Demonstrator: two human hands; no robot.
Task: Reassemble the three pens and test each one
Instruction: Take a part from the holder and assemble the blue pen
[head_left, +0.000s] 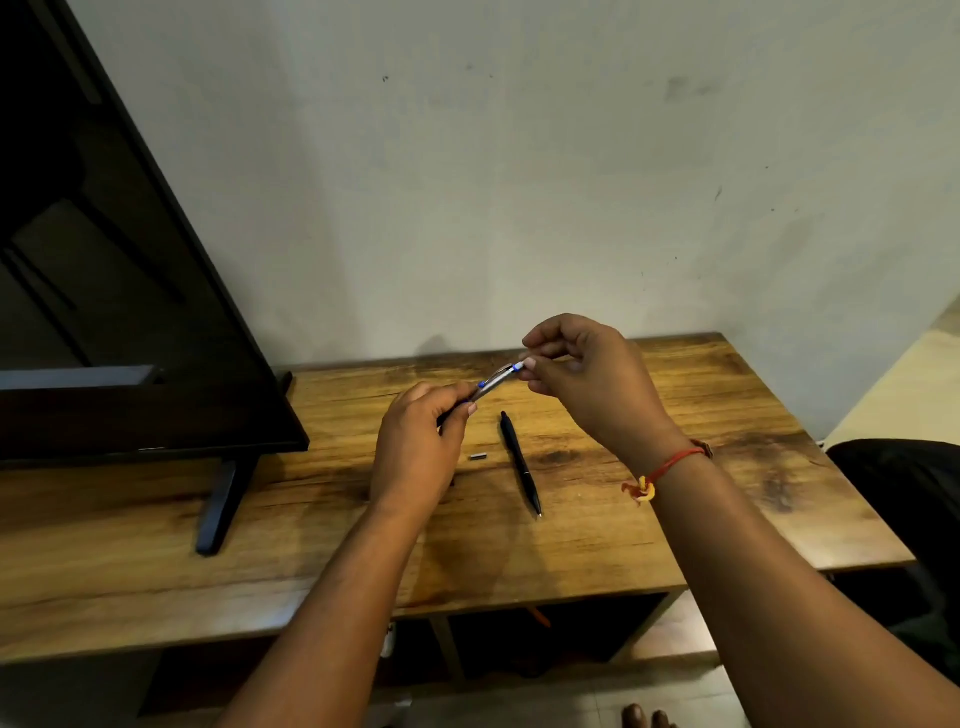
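The silver-blue pen (493, 378) is held over the middle of the wooden table (675, 467). The left hand (418, 452) grips its lower end and the right hand (587, 374) pinches its top. A black pen (519, 462) lies at its 5 o'clock, a television (130, 312) stands at 9 o'clock, and a scuffed pale wall (519, 182) is at 12.

Two pens in view: one silver pen (496, 378) with blue bands, one black pen (519, 460). One loose small metal part (478, 457). Two hands: left hand (415, 452), right hand (587, 379). One bench (727, 467). One television (104, 260), one stand foot (221, 506) visible. One red wrist thread (670, 464).
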